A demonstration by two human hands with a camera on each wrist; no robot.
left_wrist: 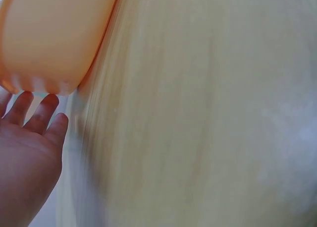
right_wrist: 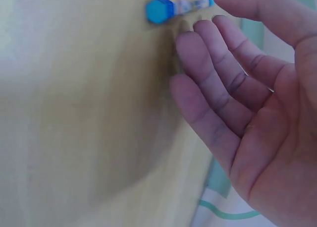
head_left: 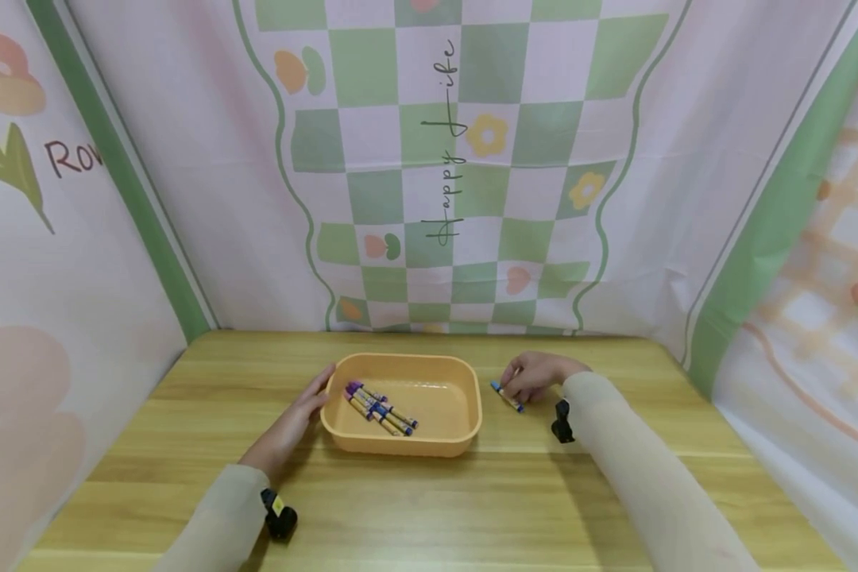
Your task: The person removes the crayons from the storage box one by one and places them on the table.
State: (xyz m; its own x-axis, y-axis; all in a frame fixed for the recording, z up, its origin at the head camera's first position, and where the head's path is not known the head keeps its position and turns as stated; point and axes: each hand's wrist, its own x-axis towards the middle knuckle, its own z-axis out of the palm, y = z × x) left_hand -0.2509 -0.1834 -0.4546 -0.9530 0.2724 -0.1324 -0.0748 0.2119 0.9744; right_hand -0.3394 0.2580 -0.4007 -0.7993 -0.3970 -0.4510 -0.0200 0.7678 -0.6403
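A yellow-orange plastic tray (head_left: 461, 441) stands on the wooden table with several crayons (head_left: 382, 409) in its left half, purple and blue ones in yellowish wrappers. My left hand (head_left: 303, 409) rests against the tray's left side, its fingertips (left_wrist: 47, 100) right at the wall in the left wrist view. To the right of the tray lies a blue crayon (head_left: 498, 389) in a printed wrapper. Over it reaches my right hand (head_left: 535, 375), fingers loosely bent. In the right wrist view the thumb tip overlaps the crayon's far end, with a gap between thumb and fingers.
The wooden table (head_left: 429, 508) reaches back to a printed curtain (head_left: 429, 159) with green checks. More printed cloth (head_left: 36, 318) hangs along the left and right sides. A small black camera (head_left: 279, 516) sits on the left wrist, another black camera (head_left: 562, 423) on the right.
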